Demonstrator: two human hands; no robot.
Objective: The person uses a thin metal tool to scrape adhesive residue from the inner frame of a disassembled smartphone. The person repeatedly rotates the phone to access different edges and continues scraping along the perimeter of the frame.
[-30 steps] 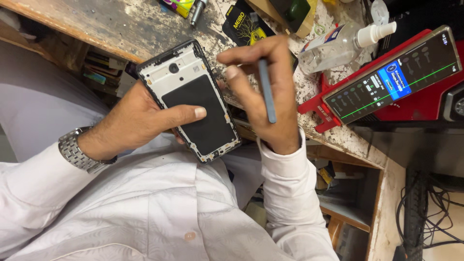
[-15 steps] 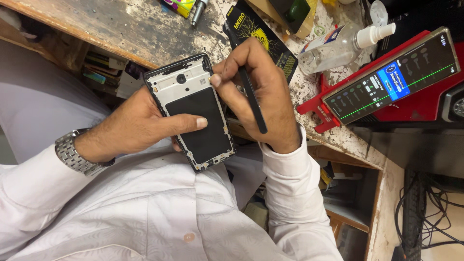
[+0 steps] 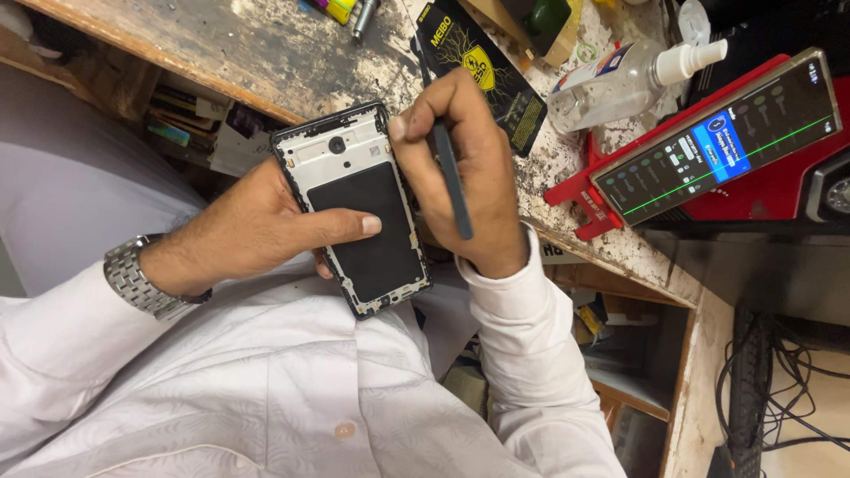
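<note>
Phone frame [image 3: 359,205] — back off, dark panel exposed — is held above the lap, just off the worn bench edge [image 3: 177,66]. Left hand [image 3: 257,228] cradles it, thumb pressed across the panel. Right hand [image 3: 465,168] pinches a thin dark tool [image 3: 450,177] at the frame's upper right edge — best kept shallow, frame braced firmly.

right hand [image 3: 465,173] slid to phone frame [image 3: 354,208] edge, tool [image 3: 452,177] upright.
</note>
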